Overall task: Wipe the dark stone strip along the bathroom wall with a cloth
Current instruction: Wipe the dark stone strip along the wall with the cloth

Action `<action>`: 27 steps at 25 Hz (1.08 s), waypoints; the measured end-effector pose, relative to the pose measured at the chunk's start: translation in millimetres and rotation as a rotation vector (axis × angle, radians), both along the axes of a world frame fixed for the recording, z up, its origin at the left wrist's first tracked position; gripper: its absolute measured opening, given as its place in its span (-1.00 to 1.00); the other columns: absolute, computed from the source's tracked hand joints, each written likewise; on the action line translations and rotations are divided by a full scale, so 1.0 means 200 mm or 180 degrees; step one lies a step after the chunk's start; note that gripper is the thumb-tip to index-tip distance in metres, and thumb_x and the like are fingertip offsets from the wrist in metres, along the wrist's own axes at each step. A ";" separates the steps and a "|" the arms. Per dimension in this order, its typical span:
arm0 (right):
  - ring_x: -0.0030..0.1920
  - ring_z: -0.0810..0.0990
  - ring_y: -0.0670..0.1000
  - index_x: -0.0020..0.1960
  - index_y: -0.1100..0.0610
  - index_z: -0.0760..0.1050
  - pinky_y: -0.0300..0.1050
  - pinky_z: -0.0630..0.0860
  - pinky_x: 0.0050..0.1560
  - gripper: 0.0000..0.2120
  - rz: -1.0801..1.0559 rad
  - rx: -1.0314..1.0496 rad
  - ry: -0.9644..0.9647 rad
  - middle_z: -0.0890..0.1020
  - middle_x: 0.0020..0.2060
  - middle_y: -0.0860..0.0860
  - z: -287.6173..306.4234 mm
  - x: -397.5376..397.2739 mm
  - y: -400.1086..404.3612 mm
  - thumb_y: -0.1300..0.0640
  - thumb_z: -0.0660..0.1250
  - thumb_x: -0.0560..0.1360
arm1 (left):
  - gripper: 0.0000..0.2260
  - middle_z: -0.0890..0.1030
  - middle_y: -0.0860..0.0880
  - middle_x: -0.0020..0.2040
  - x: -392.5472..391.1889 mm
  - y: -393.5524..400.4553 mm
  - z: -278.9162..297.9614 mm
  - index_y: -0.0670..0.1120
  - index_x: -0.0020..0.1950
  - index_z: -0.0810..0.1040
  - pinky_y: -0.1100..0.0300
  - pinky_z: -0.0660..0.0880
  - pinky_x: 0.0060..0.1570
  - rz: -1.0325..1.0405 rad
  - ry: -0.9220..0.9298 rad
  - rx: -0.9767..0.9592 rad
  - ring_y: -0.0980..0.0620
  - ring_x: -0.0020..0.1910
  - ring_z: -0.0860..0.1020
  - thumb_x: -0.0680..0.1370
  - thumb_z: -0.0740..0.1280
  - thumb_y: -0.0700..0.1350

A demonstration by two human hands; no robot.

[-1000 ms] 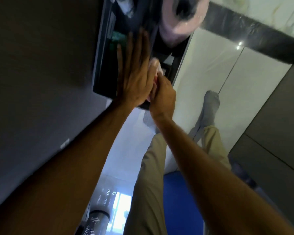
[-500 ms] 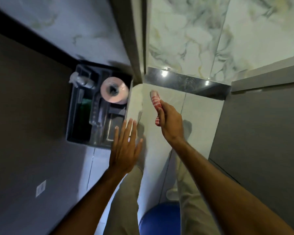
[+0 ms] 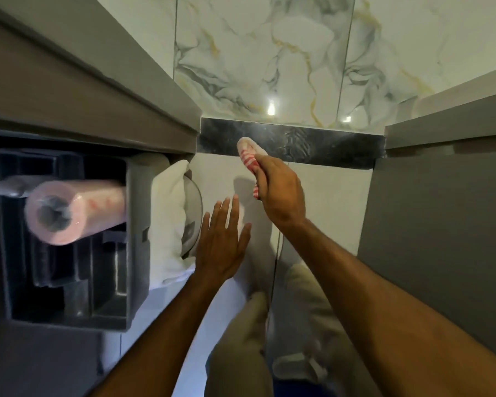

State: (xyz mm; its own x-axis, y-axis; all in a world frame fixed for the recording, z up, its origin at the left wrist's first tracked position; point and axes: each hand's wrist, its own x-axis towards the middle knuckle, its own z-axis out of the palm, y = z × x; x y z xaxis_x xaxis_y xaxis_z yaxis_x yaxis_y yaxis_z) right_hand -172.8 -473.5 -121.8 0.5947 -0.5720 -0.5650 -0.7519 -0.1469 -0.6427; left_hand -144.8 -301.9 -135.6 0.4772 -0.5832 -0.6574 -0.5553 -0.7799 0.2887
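Cloth at left end of strip

Right hand (image 3: 281,193) clamps striped cloth (image 3: 249,151), tip on or just off dark stone strip (image 3: 327,149). Strip's long axis runs rightward from there. Left hand (image 3: 222,247) lower, fingers spread, holding nothing. Grey caddy (image 3: 135,224) at left holds paper roll (image 3: 75,210).

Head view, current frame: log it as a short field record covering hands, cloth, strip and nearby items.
right hand: gripping the red-and-white cloth
cloth contact: tip on the dark stone strip, near its left end
left hand: open, fingers spread, holding nothing
left side: grey caddy with a pink paper roll; white towel beside it
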 end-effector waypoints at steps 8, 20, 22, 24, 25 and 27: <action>0.46 0.60 0.24 0.61 0.24 0.47 0.13 0.68 0.41 -0.59 0.0474 -0.0786 -0.0222 0.57 0.52 0.24 -1.21 0.36 0.02 0.12 0.26 0.81 | -0.34 -0.13 -0.11 0.79 0.18 -0.06 -1.34 -0.05 0.77 -0.12 -0.20 -0.07 0.76 0.0298 -0.0488 0.0002 -0.12 0.77 -0.13 0.77 -0.02 0.24; 0.81 0.09 0.19 0.78 0.22 0.11 0.17 0.08 0.84 -0.37 0.1662 -0.2365 -0.0716 0.13 0.78 0.23 -2.01 0.56 -0.02 0.06 0.14 0.78 | -0.37 0.08 -0.18 0.77 0.22 0.03 -2.03 -0.17 0.75 0.10 -0.17 0.03 0.75 0.0281 -0.1855 -0.0756 -0.14 0.76 0.05 0.75 0.03 0.15; 0.78 0.19 0.23 0.75 0.24 0.20 0.21 0.21 0.80 -0.39 0.1593 -0.2373 -0.0564 0.22 0.75 0.24 -1.95 0.38 0.06 0.11 0.25 0.76 | -0.37 0.18 -0.23 0.74 0.23 0.01 -1.98 -0.20 0.71 0.20 -0.26 0.22 0.69 0.0209 -0.1823 -0.0658 -0.20 0.73 0.15 0.74 0.07 0.14; 0.68 0.41 0.27 0.66 0.26 0.41 0.24 0.43 0.67 -0.39 0.1538 -0.2297 -0.0404 0.41 0.66 0.27 -1.91 0.15 0.13 0.11 0.44 0.67 | -0.37 0.22 -0.26 0.71 0.25 0.03 -1.94 -0.21 0.70 0.24 -0.31 0.30 0.63 0.0099 -0.1829 -0.0511 -0.24 0.70 0.21 0.74 0.08 0.15; 0.60 0.53 0.30 0.58 0.27 0.52 0.26 0.53 0.58 -0.40 0.1541 -0.2251 -0.0345 0.51 0.60 0.28 -1.90 0.08 0.12 0.08 0.52 0.60 | -0.37 0.22 -0.26 0.72 0.26 0.04 -1.94 -0.21 0.70 0.24 -0.32 0.31 0.63 0.0056 -0.1806 -0.0471 -0.24 0.70 0.21 0.74 0.06 0.15; 0.52 0.61 0.33 0.53 0.25 0.58 0.32 0.62 0.48 -0.37 0.1614 -0.2323 -0.0258 0.57 0.54 0.30 -1.88 0.13 0.05 0.02 0.56 0.53 | -0.37 0.18 -0.24 0.73 0.27 0.06 -1.95 -0.20 0.71 0.21 -0.32 0.30 0.63 0.0007 -0.1760 -0.0492 -0.22 0.72 0.17 0.74 0.04 0.16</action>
State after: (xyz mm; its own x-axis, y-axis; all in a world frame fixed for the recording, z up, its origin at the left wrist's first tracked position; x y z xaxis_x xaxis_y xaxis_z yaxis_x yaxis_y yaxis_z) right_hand -147.2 -463.2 -498.1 0.8963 -0.4301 -0.1081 -0.4416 -0.8429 -0.3074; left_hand -91.1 -290.3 -525.7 0.7271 -0.6513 -0.2170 -0.6546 -0.7530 0.0667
